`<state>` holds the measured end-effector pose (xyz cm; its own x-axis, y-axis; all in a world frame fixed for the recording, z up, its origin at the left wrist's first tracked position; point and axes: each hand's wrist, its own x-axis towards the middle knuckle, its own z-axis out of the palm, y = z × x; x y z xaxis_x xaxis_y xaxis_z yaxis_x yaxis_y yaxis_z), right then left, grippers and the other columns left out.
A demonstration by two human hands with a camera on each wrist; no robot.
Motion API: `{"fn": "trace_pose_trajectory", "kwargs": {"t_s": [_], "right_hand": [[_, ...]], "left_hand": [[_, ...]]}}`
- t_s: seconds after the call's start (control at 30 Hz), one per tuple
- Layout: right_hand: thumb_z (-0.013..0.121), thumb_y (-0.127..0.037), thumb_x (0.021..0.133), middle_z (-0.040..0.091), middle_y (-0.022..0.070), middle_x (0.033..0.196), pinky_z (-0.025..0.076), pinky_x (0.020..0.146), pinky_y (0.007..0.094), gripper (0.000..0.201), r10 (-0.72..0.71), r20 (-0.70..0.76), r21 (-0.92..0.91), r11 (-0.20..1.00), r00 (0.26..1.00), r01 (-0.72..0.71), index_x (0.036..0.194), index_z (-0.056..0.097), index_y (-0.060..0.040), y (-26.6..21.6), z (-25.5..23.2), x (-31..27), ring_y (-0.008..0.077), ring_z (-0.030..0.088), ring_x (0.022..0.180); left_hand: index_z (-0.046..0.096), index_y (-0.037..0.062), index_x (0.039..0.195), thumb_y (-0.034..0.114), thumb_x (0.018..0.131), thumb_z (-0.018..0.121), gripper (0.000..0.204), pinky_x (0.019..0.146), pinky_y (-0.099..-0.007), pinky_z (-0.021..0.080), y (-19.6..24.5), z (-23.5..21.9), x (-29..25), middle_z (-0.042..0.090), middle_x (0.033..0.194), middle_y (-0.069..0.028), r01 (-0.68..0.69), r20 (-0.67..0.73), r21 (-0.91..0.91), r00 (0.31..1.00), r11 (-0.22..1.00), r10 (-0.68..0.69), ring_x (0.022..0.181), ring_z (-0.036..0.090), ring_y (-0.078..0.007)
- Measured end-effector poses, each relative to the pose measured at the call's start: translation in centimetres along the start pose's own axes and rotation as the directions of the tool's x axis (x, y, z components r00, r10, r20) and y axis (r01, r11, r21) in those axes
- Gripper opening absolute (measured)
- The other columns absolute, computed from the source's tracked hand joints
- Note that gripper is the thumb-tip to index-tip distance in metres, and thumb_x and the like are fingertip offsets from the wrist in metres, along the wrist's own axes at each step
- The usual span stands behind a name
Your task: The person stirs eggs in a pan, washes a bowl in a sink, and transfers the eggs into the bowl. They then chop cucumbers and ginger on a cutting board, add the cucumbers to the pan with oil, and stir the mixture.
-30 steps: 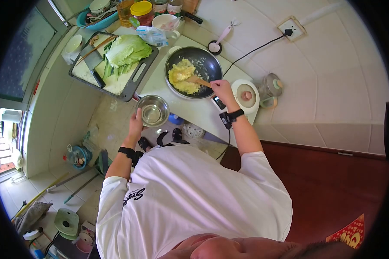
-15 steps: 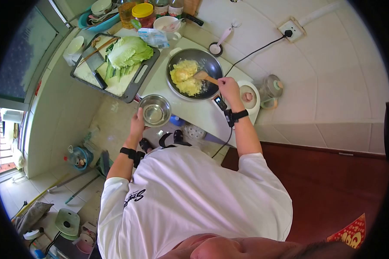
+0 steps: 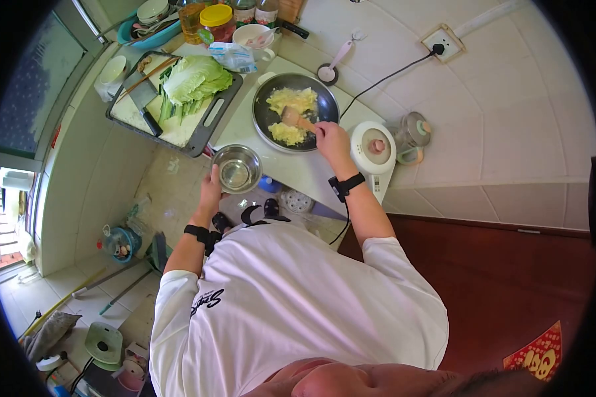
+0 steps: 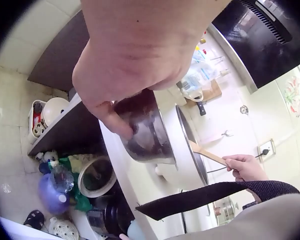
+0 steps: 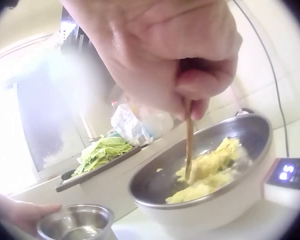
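My right hand (image 3: 334, 143) grips the handle of a wooden spatula (image 3: 298, 120), its blade down among yellow scrambled eggs (image 3: 287, 135). The eggs lie in two patches in a dark-lined frying pan (image 3: 326, 104). In the right wrist view the spatula stands nearly upright below the curled fingers, and the egg (image 5: 217, 170) lies loose and broken up. My left hand (image 3: 210, 190) holds a stainless steel bowl (image 3: 237, 169) by its side, near the counter edge left of the pan. Only a little clear liquid or shine shows inside the bowl.
Left of the pan, a cutting board (image 3: 213, 114) carries a cabbage (image 3: 195, 79) and a cleaver (image 3: 146, 106). A white lidded pot (image 3: 375, 147) and a glass jug (image 3: 414, 132) stand to the right. A black cord (image 3: 391, 76) runs to the wall socket.
The spatula has swept left through the pan, and the egg clump is now spread into two patches. My right hand has shifted left; the left hand and bowl stay nearly in place.
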<state>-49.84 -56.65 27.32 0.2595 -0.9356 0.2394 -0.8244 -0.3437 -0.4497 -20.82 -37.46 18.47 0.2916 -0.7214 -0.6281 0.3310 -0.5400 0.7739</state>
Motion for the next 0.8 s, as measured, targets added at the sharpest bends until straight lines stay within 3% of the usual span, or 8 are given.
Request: {"fn": "trace_pose_trajectory", "kwargs": {"t_s": [0.07,0.17,0.3,0.4,0.43,0.6,0.7,0.8], "right_hand": [[0.064,-0.018,0.086,0.070,0.0165,0.086,0.054,0.072,0.0439,0.016,0.050,0.045,0.092,0.994,0.998,-0.054,0.093,0.074,-0.0089,0.0,0.3,-0.4,0.0362,0.067,0.080],[0.063,-0.018,0.086,0.070,0.0167,0.085,0.054,0.072,0.0434,0.016,0.137,0.001,0.089,0.987,0.991,-0.136,0.092,0.075,-0.0092,2.1,0.3,-0.2,0.0364,0.067,0.080],[0.063,-0.020,0.086,0.070,0.0170,0.085,0.055,0.072,0.0430,0.018,0.171,-0.009,0.115,0.979,0.985,-0.169,0.094,0.075,-0.0101,4.6,-3.1,-0.6,0.0361,0.068,0.079],[0.063,-0.022,0.086,0.071,0.0163,0.085,0.054,0.072,0.0425,0.019,0.175,0.040,0.003,0.984,0.984,-0.175,0.094,0.075,-0.0100,5.7,-2.7,-1.3,0.0356,0.068,0.080],[0.062,-0.023,0.087,0.071,0.0158,0.086,0.054,0.073,0.0424,0.020,0.183,0.113,0.051,0.981,0.977,-0.189,0.095,0.075,-0.0101,5.8,-2.2,-1.4,0.0354,0.069,0.081],[0.062,-0.022,0.086,0.071,0.0148,0.086,0.054,0.074,0.0416,0.020,0.191,0.116,0.057,0.978,0.975,-0.199,0.096,0.075,-0.0107,5.8,-5.0,-1.0,0.0344,0.069,0.081],[0.063,-0.021,0.085,0.072,0.0134,0.090,0.054,0.074,0.0410,0.019,0.207,0.196,-0.130,0.974,0.958,-0.184,0.096,0.076,-0.0118,5.4,-7.0,-0.3,0.0323,0.069,0.083],[0.064,-0.020,0.085,0.072,0.0132,0.090,0.053,0.074,0.0413,0.019,0.113,0.286,0.036,0.991,0.952,-0.129,0.097,0.076,-0.0120,6.0,-4.6,0.6,0.0312,0.069,0.083]], "left_hand": [[0.044,0.0015,0.138,0.064,0.094,0.047,0.076,0.085,-0.0417,0.057,0.0,0.3,-0.3,0.057,0.128,-0.0124,0.009,-0.020,-0.008,1.000,1.000,-0.009,0.111,0.062,-0.0226],[0.044,0.0019,0.138,0.064,0.094,0.047,0.077,0.087,-0.0426,0.056,0.6,0.3,-0.6,0.055,0.131,-0.0129,0.008,-0.005,-0.010,1.000,1.000,-0.008,0.113,0.060,-0.0227],[0.043,0.0025,0.139,0.064,0.094,0.047,0.076,0.086,-0.0418,0.056,2.0,0.6,-1.6,0.056,0.130,-0.0127,0.016,-0.020,0.000,1.000,1.000,-0.016,0.112,0.060,-0.0226],[0.044,0.0033,0.140,0.063,0.095,0.047,0.075,0.085,-0.0411,0.055,1.8,0.9,-1.6,0.057,0.129,-0.0121,-0.002,0.023,-0.012,1.000,1.000,0.002,0.111,0.060,-0.0221],[0.044,0.0034,0.140,0.063,0.095,0.046,0.074,0.085,-0.0410,0.055,1.6,1.0,-1.3,0.057,0.128,-0.0115,0.009,0.004,-0.013,1.000,1.000,-0.008,0.111,0.060,-0.0217],[0.046,0.0045,0.138,0.061,0.096,0.045,0.071,0.084,-0.0409,0.055,1.8,1.3,-0.8,0.058,0.128,-0.0103,-0.009,-0.001,0.002,1.000,1.000,0.009,0.111,0.060,-0.0209],[0.048,0.0058,0.137,0.058,0.096,0.046,0.066,0.084,-0.0409,0.055,2.0,1.4,-0.4,0.058,0.127,-0.0101,-0.028,-0.002,0.017,1.000,0.999,0.028,0.110,0.060,-0.0210],[0.049,0.0069,0.136,0.053,0.096,0.048,0.061,0.084,-0.0407,0.055,1.8,1.5,0.3,0.058,0.126,-0.0101,-0.025,-0.008,0.002,1.000,1.000,0.025,0.110,0.060,-0.0213]]}}
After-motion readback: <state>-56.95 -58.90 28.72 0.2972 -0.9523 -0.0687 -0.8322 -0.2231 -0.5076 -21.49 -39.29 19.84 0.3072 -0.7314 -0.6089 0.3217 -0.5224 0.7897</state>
